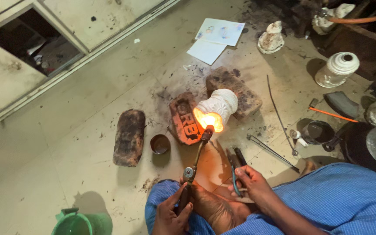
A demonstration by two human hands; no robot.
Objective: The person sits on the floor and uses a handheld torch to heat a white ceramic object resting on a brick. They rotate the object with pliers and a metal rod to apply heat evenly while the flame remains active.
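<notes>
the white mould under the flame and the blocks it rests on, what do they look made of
The white mould looks like plaster or a similar cast material: chalky, matte, ridged surface, glowing orange at its open end. The blocks under it look like fired clay bricks: reddish, rough and soot-blackened, one with raised letters. The torch in the left hand looks like brass tube, yellowish and shiny.

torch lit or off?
Lit. The torch in the left hand throws an orange flame into the white mould lying on bricks.

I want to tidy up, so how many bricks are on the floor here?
3. One lies alone at the left, one sits under the glowing end of the white mould, and one props the mould from behind. More may be hidden in the dark clutter.
</notes>
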